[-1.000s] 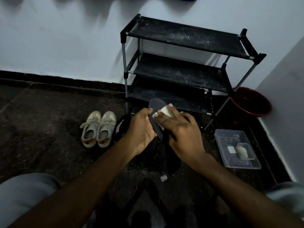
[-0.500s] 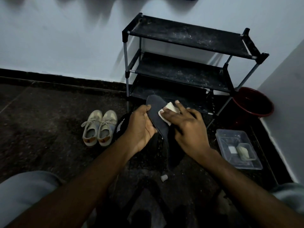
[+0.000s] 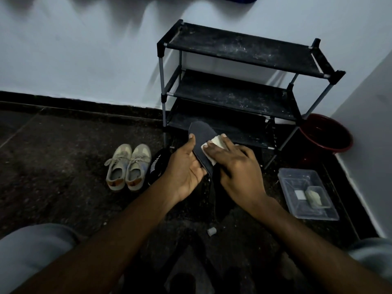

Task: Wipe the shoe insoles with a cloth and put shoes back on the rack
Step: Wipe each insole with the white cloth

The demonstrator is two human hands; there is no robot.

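My left hand [image 3: 186,166] grips a dark insole [image 3: 201,136] from below, thumb on its left edge, toe end pointing up toward the rack. My right hand [image 3: 233,164] presses a small white cloth [image 3: 216,143] onto the insole's right side with fingers laid over it. A black shoe [image 3: 157,166] lies on the floor just left of my left hand, partly hidden. A pair of beige sneakers [image 3: 127,166] stands side by side further left. The black three-shelf rack [image 3: 244,92] stands against the wall behind my hands, its shelves bare.
A dark red bucket [image 3: 326,134] sits in the corner right of the rack. A clear plastic tray [image 3: 297,200] holding a small pale block lies on the floor at right. A little white cap [image 3: 211,231] lies on the dark floor between my arms.
My right hand with the cloth has slid up along the insole, then slightly back. The left hand's grip has loosened a little, showing more of the insole.
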